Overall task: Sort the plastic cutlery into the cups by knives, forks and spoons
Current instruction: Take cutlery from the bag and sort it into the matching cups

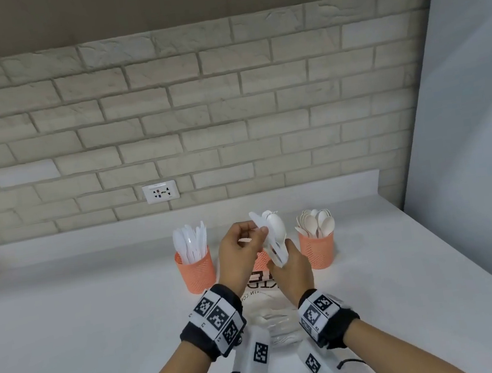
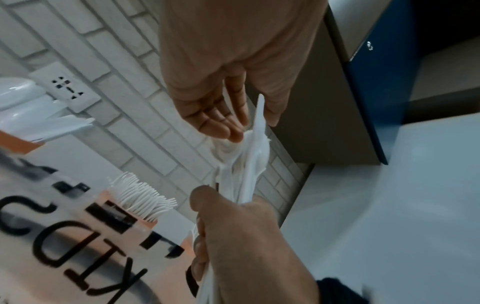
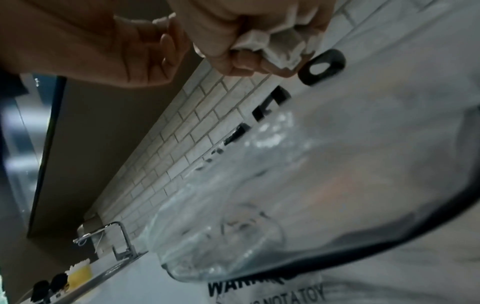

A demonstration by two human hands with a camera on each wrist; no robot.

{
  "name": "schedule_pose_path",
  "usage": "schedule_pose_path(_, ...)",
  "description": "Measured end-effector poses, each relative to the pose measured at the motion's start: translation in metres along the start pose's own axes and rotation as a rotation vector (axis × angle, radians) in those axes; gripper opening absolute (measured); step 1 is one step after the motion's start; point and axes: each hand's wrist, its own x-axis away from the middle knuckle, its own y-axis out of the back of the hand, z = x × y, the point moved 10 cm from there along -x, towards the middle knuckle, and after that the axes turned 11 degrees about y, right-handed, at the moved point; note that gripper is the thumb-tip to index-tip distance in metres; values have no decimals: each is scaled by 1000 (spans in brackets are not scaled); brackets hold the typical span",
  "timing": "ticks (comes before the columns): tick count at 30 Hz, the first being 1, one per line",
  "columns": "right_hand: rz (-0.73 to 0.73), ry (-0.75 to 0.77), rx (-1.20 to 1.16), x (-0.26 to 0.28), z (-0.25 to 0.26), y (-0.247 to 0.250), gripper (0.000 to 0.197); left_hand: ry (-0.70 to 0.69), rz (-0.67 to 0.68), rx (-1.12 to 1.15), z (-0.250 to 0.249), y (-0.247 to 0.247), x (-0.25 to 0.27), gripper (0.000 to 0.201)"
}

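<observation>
A mixed bundle of white plastic cutlery is held raised at the centre of the head view, above a clear plastic bag printed with black letters lying on the white countertop. The bundle's handles are gripped in the curled right hand, so that the heads fan out for selection. One flat white piece, probably a knife, is pinched between thumb and fingertips of the left hand, presumably for separation from the bundle. Three orange mesh cups stand behind: the left cup holds knives, the right cup holds spoons, and the middle cup, largely hidden by the hands, holds forks as seen in the left wrist view
</observation>
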Motion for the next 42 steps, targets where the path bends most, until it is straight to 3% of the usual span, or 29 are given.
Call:
schedule_pose_path(5,10,6,30,-1,-1,-2,26,-90,-41,-76,-7,-6,-1,8)
schedule_pose_path(8,49,-11,6,0,-3,-5,27,-128,-47,-141,-12,-6,-4,25)
schedule_pose_path(12,127,-97,-144,4,-19,-14,25,-165,-52,-78,-41,8,-17,21)
schedule_pose_path(17,255,-248,-500,12,-28,-24,7,-304,-313,48,-96,79,-45,14)
schedule_pose_path(19,316,-347,-671,16,-25,-29,12,-426,-434,-74,-111,104,-52,6)
schedule_pose_path(21,346,-444,-816,19,-25,-32,16,-482,-513,-281,-110,119,-64,19)
schedule_pose_path(24,376,-563,-963,23,-25,-35,26,-437,-497,-520,-79,126,-90,27)
schedule_pose_path(29,466,-627,-1071,28,-23,-41,44,-285,-429,-716,-8,131,-123,27)
schedule_pose_path(38,472,-690,-1130,29,-28,-42,38,-3,-335,-851,90,129,-153,32)
schedule_pose_path(42,466,-676,-1114,26,-29,-41,40,-3,-354,-1022,91,120,-147,41)
